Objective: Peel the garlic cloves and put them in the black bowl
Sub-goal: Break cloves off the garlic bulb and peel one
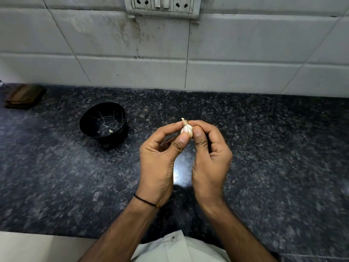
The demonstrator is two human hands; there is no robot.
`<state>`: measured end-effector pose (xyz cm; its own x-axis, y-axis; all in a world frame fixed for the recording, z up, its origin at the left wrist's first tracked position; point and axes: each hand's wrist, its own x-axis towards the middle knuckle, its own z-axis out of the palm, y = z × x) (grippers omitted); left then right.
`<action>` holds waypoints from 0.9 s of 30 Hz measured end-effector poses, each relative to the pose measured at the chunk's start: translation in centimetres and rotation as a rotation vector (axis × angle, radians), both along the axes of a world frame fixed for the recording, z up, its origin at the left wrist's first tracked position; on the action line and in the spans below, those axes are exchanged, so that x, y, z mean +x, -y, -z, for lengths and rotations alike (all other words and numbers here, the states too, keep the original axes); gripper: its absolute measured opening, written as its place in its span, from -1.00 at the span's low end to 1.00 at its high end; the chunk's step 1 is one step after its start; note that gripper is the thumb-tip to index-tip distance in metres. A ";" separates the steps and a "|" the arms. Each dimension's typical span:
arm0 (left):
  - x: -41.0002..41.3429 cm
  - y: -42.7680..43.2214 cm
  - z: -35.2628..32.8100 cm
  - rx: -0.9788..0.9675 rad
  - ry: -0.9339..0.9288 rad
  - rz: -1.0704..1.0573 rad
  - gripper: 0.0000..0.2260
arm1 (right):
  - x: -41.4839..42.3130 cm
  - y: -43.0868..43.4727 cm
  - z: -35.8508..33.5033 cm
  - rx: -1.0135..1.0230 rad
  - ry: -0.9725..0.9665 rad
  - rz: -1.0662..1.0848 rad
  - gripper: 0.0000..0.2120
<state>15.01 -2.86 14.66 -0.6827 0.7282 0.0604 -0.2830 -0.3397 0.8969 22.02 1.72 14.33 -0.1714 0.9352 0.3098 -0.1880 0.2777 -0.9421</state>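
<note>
Garlic pinched between both hands, mid-peel, over the counter.

Both thumbs press the near face of the garlic (186,128) while curled fingers close behind it: the left hand (160,157) grips its left side, the right hand (209,157) its right, with neither hand slack. It is held in the air, above the counter (56,167) and to the right of the bowl (115,115), well apart from it. Its long axis stands nearly upright, with the dry stem tip pointing up and slightly left, toward the wall. This looks like the splitting or skinning step. Next, the thumbs likely need to pry a clove loose, strip its skin, then carry it left to the bowl, where a pale bit or two already lies.
</note>
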 end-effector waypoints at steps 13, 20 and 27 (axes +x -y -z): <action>-0.3 0.0 0.7 -0.047 -0.038 -0.068 -0.78 | 0.5 -0.5 1.4 0.239 0.286 0.092 -0.92; -0.9 0.1 1.3 -0.071 -0.089 -0.068 -0.76 | 0.4 -1.1 0.8 -0.009 0.274 -0.071 -0.94; -1.2 -0.2 1.8 -0.117 -0.124 -0.071 -0.78 | 0.1 -1.5 1.2 -0.031 0.365 -0.081 -0.93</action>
